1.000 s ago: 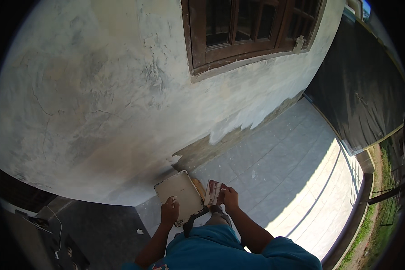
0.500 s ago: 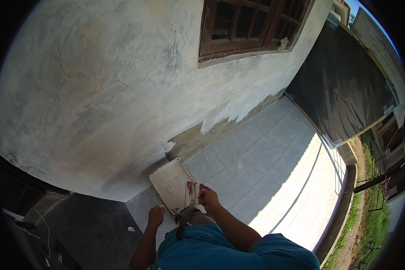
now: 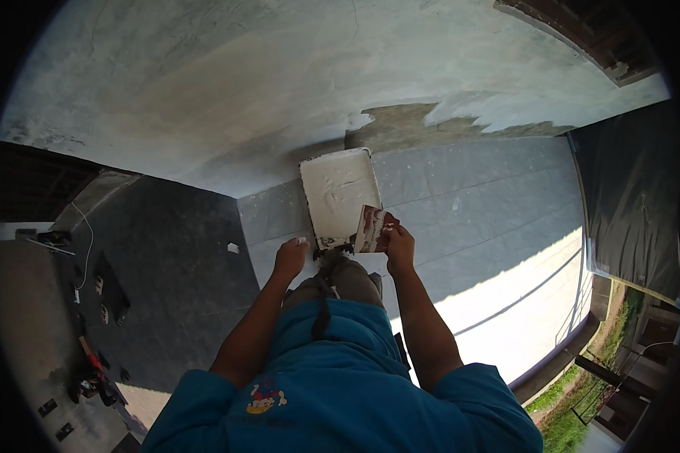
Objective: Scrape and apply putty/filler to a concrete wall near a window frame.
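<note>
Scraper (image 3: 369,229), a flat reddish-brown blade smeared with white paste, is at the centre of the frame, over the lower right corner of the tray. The right hand (image 3: 400,248) holds it, its grip closed on the scraper's right end. Under and above it in the frame lies the tray (image 3: 340,189), pale, dark-rimmed and coated with whitish paste. Left of the tray's lower end is the left hand (image 3: 290,258), fingers apparently curled, with a white spot at the tip; whether its grip holds anything, I cannot tell. Below are the person's shoes, partly hidden, and a blue shirt (image 3: 332,377).

Grey floor tiles (image 3: 476,189) spread to the right, sunlit toward the lower right. Across the top runs a patchy wall (image 3: 227,98), with a bare brownish strip (image 3: 400,127) along its base. A brown window frame (image 3: 563,34) fills the upper right corner, with a black sheet (image 3: 635,196) below it. At left, a small white piece (image 3: 233,248) lies on dark floor (image 3: 181,257).
</note>
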The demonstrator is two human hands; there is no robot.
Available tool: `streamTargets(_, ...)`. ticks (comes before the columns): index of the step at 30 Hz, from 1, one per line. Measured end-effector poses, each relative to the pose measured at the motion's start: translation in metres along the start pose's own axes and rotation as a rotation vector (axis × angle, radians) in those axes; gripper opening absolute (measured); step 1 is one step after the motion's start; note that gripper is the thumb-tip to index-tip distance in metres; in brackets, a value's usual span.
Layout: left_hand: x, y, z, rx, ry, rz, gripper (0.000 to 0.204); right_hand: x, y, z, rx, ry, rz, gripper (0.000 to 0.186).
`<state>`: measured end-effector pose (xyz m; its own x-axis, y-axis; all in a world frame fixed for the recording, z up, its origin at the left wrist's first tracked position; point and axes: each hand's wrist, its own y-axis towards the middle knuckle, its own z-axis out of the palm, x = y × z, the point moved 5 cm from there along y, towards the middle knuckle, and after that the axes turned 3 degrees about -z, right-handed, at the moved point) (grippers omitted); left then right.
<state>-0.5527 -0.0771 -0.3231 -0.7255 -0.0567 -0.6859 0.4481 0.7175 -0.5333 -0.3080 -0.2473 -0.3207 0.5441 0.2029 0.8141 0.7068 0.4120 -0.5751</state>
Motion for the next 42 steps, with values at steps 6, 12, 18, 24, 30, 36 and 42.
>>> streamTargets(6, 0.058, 0.031, 0.028, 0.021, -0.017, -0.146, 0.053, -0.057, 0.046, 0.016, 0.061, -0.450, -0.138, 0.020)
streamTargets(12, 0.100, 0.103, 0.087, 0.034, -0.149, -0.220, 0.053, -0.114, 0.117, 0.058, 0.153, -0.907, -0.186, 0.022)
streamTargets(18, 0.113, 0.127, 0.118, -0.087, -0.373, -0.305, 0.058, -0.146, 0.150, 0.095, 0.039, -0.937, -0.250, 0.021)
streamTargets(24, 0.114, 0.121, 0.127, -0.147, -0.917, -0.528, 0.062, -0.159, 0.154, 0.088, 0.025, -0.931, -0.189, 0.024)
streamTargets(30, 0.119, 0.122, 0.122, -0.078, -0.945, -0.540, 0.074, -0.150, 0.151, 0.100, 0.076, -0.922, -0.254, 0.022)
streamTargets(36, 0.119, 0.118, 0.120, -0.080, -0.947, -0.539, 0.074, -0.140, 0.160, 0.120, 0.142, -0.903, -0.244, 0.022)
streamTargets(42, 0.110, 0.117, 0.124, -0.106, -0.956, -0.539, 0.076, -0.155, 0.157, 0.137, 0.180, -0.924, -0.248, 0.023)
